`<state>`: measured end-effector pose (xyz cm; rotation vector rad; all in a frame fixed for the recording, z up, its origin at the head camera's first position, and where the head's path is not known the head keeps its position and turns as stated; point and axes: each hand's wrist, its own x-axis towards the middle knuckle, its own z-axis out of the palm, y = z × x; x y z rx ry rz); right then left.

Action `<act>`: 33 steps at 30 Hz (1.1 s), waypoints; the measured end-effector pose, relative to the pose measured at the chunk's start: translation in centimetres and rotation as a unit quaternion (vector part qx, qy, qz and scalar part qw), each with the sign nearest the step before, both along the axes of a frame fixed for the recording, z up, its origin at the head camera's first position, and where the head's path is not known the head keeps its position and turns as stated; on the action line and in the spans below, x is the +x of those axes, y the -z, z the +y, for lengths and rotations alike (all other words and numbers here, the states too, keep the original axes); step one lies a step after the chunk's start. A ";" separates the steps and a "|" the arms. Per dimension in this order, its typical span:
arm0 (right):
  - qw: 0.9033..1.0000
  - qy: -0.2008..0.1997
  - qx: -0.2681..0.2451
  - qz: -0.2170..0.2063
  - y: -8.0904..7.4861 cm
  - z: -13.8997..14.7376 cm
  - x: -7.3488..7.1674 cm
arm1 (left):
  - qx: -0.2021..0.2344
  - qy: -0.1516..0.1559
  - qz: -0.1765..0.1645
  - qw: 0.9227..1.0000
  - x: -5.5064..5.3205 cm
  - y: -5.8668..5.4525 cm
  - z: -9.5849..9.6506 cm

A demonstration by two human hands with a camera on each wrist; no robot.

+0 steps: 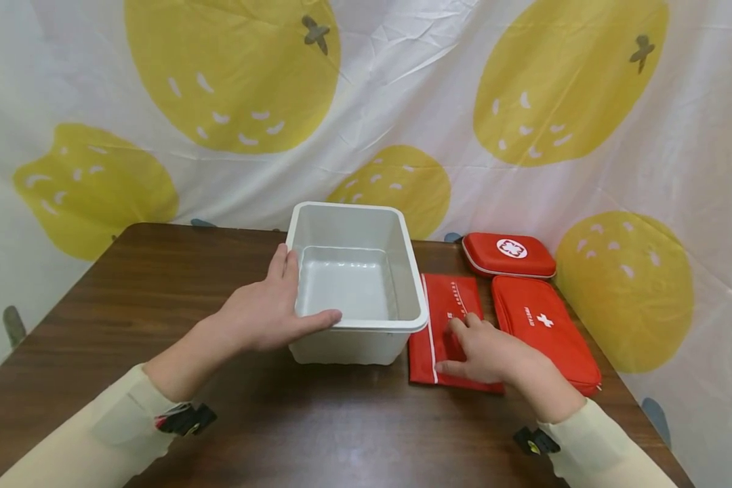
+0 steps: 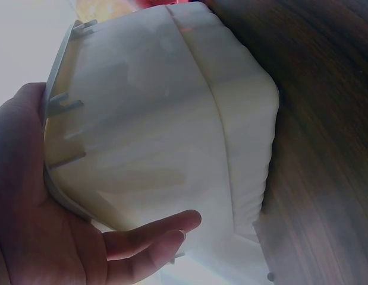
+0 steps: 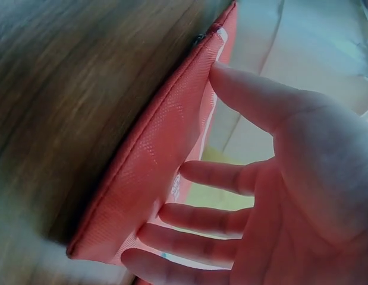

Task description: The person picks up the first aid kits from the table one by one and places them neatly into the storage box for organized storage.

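Observation:
A white plastic bin (image 1: 349,342) stands on the table, its inside showing bare. My left hand (image 1: 262,305) rests at its near left corner, thumb along the near rim and fingers along the left side. In the left wrist view, two fairly straight fingers (image 2: 151,234) lie beside the bin's outer wall (image 2: 142,119). To the right of the bin lies a flat red pouch (image 1: 451,295) with a white stripe. My right hand (image 1: 484,349) is over it, palm down. Its spread fingertips and thumb touch the pouch's top face (image 3: 166,119) in the right wrist view.
Right of the flat pouch lies a red first aid bag (image 1: 555,332) with a white cross. Behind it is a red zipped case (image 1: 494,254) with a round white emblem. The dark wooden table (image 1: 177,291) meets a lemon-patterned curtain (image 1: 390,88) at the back.

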<state>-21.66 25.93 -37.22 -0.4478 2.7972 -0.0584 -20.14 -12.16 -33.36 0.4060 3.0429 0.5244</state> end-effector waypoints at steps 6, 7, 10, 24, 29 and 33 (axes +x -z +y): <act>1.000 0.015 -0.002 -0.007 -0.8 0.1 -0.3 | 0.003 0.001 -0.004 1.000 0.0 0.2 -0.1; 1.000 0.017 -0.006 -0.004 -1.1 0.2 -0.5 | 0.003 0.000 -0.003 1.000 0.0 0.2 -0.1; 0.999 0.028 -0.020 0.012 -2.1 0.7 -1.6 | 0.004 -0.001 -0.002 1.000 -0.1 0.2 -0.1; 0.990 0.126 -0.044 -0.040 -2.6 1.4 -8.8 | -0.013 -0.004 -0.006 1.000 -1.5 0.5 -0.2; 0.984 0.153 -0.046 -0.081 -2.2 0.9 -10.4 | -0.010 -0.006 -0.008 1.000 -1.9 0.6 -0.3; 0.977 0.171 -0.076 -0.099 -1.6 0.9 -11.0 | -0.005 -0.005 -0.004 1.000 -2.2 0.8 -0.2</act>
